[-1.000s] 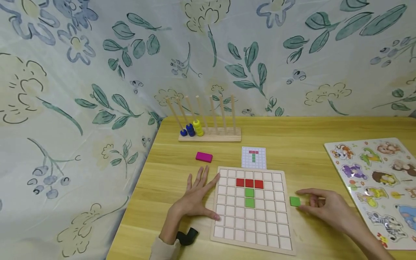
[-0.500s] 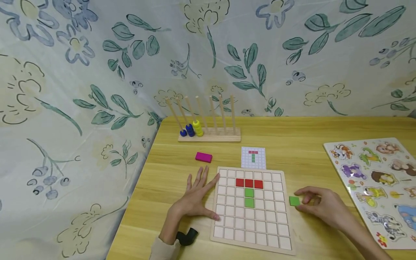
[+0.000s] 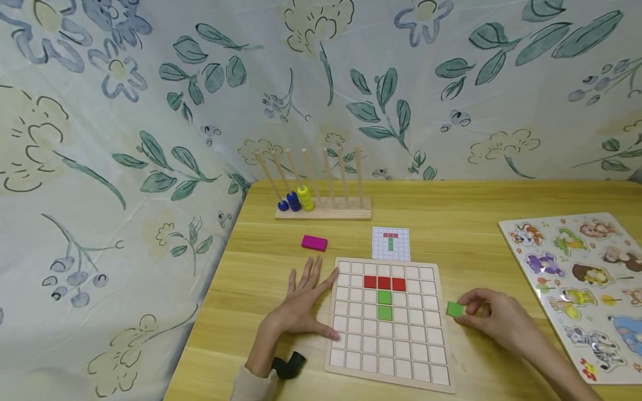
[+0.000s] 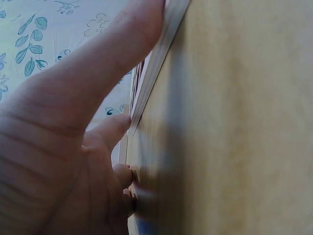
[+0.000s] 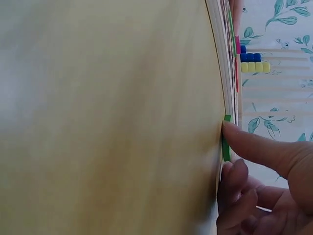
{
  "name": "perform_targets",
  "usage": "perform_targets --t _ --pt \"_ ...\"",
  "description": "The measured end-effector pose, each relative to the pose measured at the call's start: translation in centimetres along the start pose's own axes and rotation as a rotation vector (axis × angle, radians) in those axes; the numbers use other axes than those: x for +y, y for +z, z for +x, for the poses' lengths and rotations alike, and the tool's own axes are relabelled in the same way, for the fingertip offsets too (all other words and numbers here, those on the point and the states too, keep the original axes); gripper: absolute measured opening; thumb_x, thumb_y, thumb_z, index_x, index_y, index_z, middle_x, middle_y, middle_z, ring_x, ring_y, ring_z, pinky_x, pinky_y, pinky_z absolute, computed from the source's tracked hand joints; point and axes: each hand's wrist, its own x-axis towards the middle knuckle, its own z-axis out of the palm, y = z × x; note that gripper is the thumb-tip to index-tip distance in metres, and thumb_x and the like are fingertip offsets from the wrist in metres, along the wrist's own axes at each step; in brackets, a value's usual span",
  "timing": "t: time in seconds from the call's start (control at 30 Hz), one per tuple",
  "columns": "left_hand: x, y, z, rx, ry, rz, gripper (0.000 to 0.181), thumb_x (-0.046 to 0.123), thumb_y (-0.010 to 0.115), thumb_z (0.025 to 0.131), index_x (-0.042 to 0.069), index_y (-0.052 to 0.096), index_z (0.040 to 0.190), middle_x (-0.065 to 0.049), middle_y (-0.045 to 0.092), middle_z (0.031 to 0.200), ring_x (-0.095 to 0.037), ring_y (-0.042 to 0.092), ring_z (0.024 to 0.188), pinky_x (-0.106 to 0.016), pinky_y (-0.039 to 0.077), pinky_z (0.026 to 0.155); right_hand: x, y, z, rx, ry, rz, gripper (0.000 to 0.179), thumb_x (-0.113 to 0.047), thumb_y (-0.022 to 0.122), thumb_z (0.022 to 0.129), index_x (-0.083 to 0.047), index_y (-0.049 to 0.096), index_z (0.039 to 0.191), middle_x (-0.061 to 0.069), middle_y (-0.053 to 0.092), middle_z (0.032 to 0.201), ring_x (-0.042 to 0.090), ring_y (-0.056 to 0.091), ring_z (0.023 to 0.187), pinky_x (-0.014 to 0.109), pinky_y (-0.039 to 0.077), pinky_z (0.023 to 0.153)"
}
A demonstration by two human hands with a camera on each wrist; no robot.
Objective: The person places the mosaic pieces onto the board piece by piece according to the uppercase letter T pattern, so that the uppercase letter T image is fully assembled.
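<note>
My right hand (image 3: 494, 314) pinches a green square tile (image 3: 455, 309) between thumb and forefinger, just right of the wooden grid board (image 3: 361, 359). In the right wrist view the thumb lies against the edge of the green tile (image 5: 226, 142), close over the table. My left hand (image 3: 296, 306) lies spread at the board's left side, with thumb and forefinger touching its edge; the left wrist view shows the thumb (image 4: 117, 49) along the board's side. On the board, three red tiles (image 3: 384, 283) form a row, and two green tiles (image 3: 384, 305) run down from the middle one.
A small pattern card (image 3: 390, 244) with a T shape lies behind the board. Beyond are a magenta block (image 3: 314, 243) and a peg stand (image 3: 341, 209) with blue and yellow beads. An animal puzzle (image 3: 577, 289) lies at right, a black curved piece (image 3: 290, 365) by the left wrist.
My right fingers have closed in on the green tile and it has turned and tilted slightly. The left hand and the board have stayed in place.
</note>
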Motion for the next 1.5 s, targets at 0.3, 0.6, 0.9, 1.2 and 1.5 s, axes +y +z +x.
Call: perform_targets --t 0.3,0.6,0.9,1.2,1.5 --pt "0.0 0.0 -0.1 0.004 -0.002 -0.004 0.133 0.054 0.093 0.068 0.03 0.008 0.167 -0.012 -0.021 0.173 -0.035 -0.024 0.159 -0.068 -0.02 0.122 -1.0 -0.8 -0.2 -0.042 -0.009 0.003 0.033 -0.025 0.085 0.085 -0.004 0.072 0.107 -0.002 0.068 0.08 0.003 0.047 0.056 0.022 0.041 0.048" --pt "-0.1 0.2 -0.1 0.009 -0.001 0.002 0.134 0.056 0.093 0.068 0.03 0.008 0.167 -0.012 -0.022 0.173 -0.034 -0.023 0.159 -0.068 -0.02 0.122 -4.3 -0.2 -0.3 -0.078 -0.032 0.135 0.028 -0.024 0.086 0.083 -0.011 0.076 0.106 -0.007 0.052 0.058 0.001 0.038 0.049 0.02 0.033 0.044" --pt "-0.1 0.1 0.0 0.004 -0.002 0.002 0.133 0.056 0.093 0.068 0.03 0.007 0.167 -0.012 -0.023 0.172 -0.034 -0.024 0.159 -0.068 -0.021 0.122 -7.7 3.2 -0.4 -0.081 -0.061 0.162 0.024 -0.024 0.092 0.076 -0.016 0.08 0.095 -0.007 0.058 0.062 0.002 0.041 0.053 0.02 0.035 0.049" --pt "-0.1 0.2 0.0 -0.001 0.001 0.005 0.133 0.055 0.093 0.068 0.03 0.008 0.167 -0.013 -0.023 0.172 -0.034 -0.024 0.159 -0.068 -0.02 0.122 -9.7 5.4 -0.5 -0.094 -0.105 0.178 0.024 -0.025 0.095 0.071 -0.018 0.081 0.089 -0.011 0.073 0.079 0.002 0.042 0.052 0.02 0.035 0.049" --pt "-0.2 0.2 0.0 -0.001 0.0 0.004 0.133 0.055 0.093 0.068 0.03 0.007 0.167 -0.012 -0.023 0.172 -0.033 -0.024 0.159 -0.067 -0.021 0.122 -10.1 6.5 -0.6 -0.132 -0.124 0.187 0.022 -0.017 0.094 0.072 -0.016 0.08 0.088 -0.013 0.068 0.072 0.001 0.044 0.058 0.018 0.035 0.052"
